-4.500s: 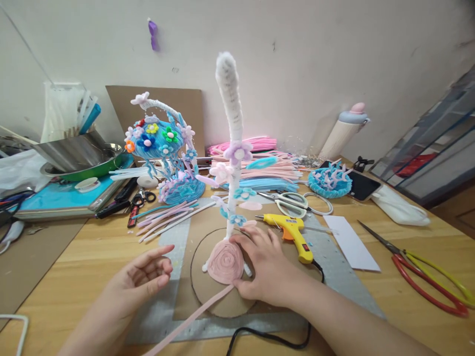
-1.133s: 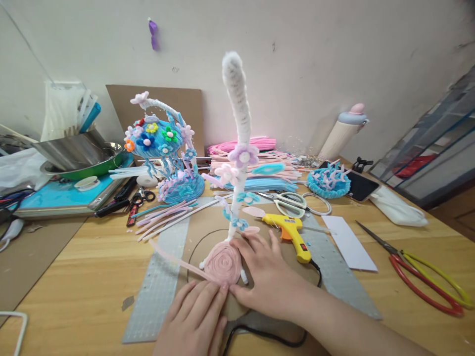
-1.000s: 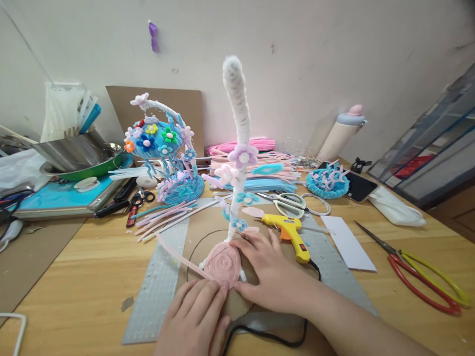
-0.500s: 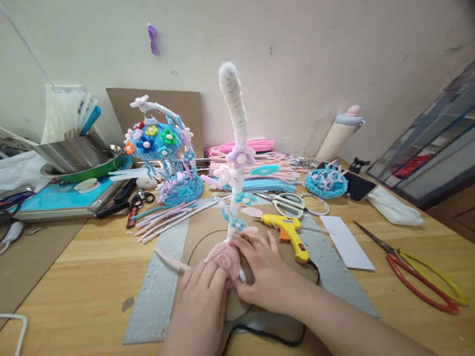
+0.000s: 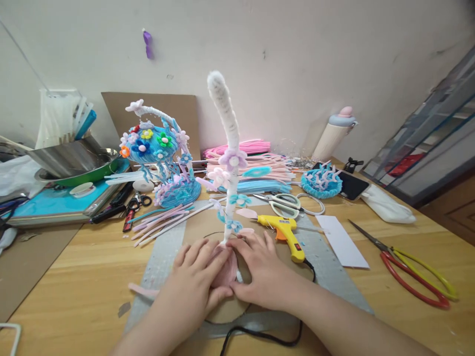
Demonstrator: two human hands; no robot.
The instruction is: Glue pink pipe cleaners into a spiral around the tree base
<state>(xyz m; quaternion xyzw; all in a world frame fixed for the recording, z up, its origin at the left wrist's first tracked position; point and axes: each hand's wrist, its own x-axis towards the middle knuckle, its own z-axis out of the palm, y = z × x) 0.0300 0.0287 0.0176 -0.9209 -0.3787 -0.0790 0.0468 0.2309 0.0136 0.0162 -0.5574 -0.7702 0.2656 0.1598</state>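
A coil of pink pipe cleaner (image 5: 224, 269) lies on a cardboard disc (image 5: 227, 314), at the foot of an upright stem wrapped in white pipe cleaner (image 5: 230, 185). Purple, pink and blue fuzzy flowers and leaves sit along the stem. My left hand (image 5: 196, 277) grips the coil from the left, its fingers over the top and thumb at the near edge. On the coil's right side, my right hand (image 5: 261, 269) holds its edge between thumb and forefinger, the other fingers spread. A loose pink strip end (image 5: 143, 290) sticks out left of my left wrist.
Right of my hands lie a yellow glue gun (image 5: 284, 230) with a black cord, white-handled scissors (image 5: 284, 203), a white card (image 5: 342, 242) and red-and-yellow-handled scissors (image 5: 415, 274). Behind stand a flower-covered blue jellyfish-like piece (image 5: 158, 143) and pipe cleaner bundles (image 5: 256, 170). A grey cutting mat (image 5: 163, 252) lies underneath.
My left hand has opened out from a curled position and now covers much of the coil. The stem's top leans further left. The pink strip end has shifted left and nearer.
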